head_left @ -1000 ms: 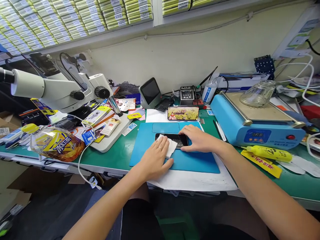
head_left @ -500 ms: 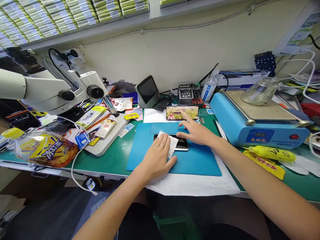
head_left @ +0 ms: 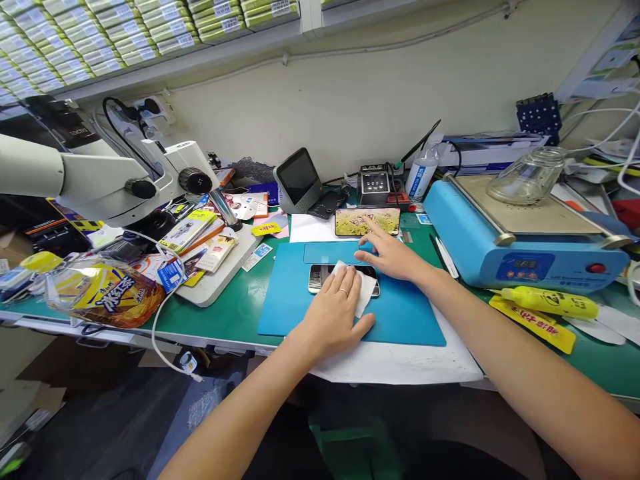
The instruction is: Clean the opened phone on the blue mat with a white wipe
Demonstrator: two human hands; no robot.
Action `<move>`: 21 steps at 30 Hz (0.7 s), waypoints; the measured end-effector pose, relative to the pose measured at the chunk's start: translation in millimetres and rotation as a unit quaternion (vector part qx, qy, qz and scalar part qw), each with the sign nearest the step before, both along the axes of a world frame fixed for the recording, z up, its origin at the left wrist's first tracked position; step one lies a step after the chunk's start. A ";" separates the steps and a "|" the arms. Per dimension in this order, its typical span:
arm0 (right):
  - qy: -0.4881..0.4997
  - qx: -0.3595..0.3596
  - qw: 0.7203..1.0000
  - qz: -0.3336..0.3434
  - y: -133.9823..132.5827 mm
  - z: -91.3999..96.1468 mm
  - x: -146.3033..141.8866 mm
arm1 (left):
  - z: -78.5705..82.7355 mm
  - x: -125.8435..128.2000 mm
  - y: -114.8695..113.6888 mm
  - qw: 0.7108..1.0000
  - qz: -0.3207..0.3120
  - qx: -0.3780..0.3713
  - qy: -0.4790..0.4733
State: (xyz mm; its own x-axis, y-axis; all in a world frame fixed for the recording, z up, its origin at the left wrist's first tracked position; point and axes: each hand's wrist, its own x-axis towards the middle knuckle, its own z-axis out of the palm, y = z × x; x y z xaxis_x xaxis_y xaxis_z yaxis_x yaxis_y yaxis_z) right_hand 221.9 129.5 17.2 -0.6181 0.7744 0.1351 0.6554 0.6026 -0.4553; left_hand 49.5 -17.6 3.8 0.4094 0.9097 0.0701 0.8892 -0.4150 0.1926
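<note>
My left hand (head_left: 336, 308) presses a folded white tissue (head_left: 367, 293) onto the glass of a dark phone (head_left: 320, 277). Its fingers lie close together over the tissue and hide the middle of the phone. The phone rests face up and crosswise on a blue mat (head_left: 400, 313). Over the phone's far right end is my right hand (head_left: 387, 252), open, with fingers apart and nothing held; whether it touches the phone I cannot tell. Beyond the phone lies a thin clear rectangular sheet (head_left: 325, 253). A second phone (head_left: 350, 223) with a lit picture leans behind the mat, partly covered by my right fingers.
At left stand a microscope (head_left: 120, 187) and a bottle of brown drink (head_left: 107, 293); a white cable (head_left: 156, 333) hangs over the table edge. On the right, a glass jar (head_left: 527, 177) sits on a blue heating machine (head_left: 470, 247), with a yellow tube (head_left: 550, 301) before it.
My left hand and the tissue have slid right along the phone, uncovering its left end. My right hand stays about where it was. The view has shifted slightly.
</note>
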 end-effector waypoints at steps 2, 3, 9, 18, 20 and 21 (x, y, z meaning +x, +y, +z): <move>-0.009 -0.001 0.999 0.031 -4.9 2.4 6.5 | -0.5 -6.1 -4.1 1.000 -0.009 0.005 0.000; -0.018 -0.007 0.998 0.054 -8.0 3.6 10.9 | -1.1 -11.7 -6.4 1.000 -0.006 0.007 0.001; -0.071 -0.089 0.987 0.112 -23.1 6.4 29.9 | -3.0 -30.5 -7.3 0.998 0.060 0.012 0.022; -0.066 -0.071 0.991 0.097 -17.0 7.8 26.2 | 0.6 1.8 -3.4 1.000 0.018 -0.001 0.010; -0.043 -0.065 0.994 0.077 -9.7 5.2 21.9 | 0.4 -7.5 -7.8 1.000 0.021 -0.004 0.015; -0.029 -0.061 0.996 0.066 -5.5 3.4 18.8 | 0.1 -11.7 -9.7 1.000 0.025 -0.005 0.018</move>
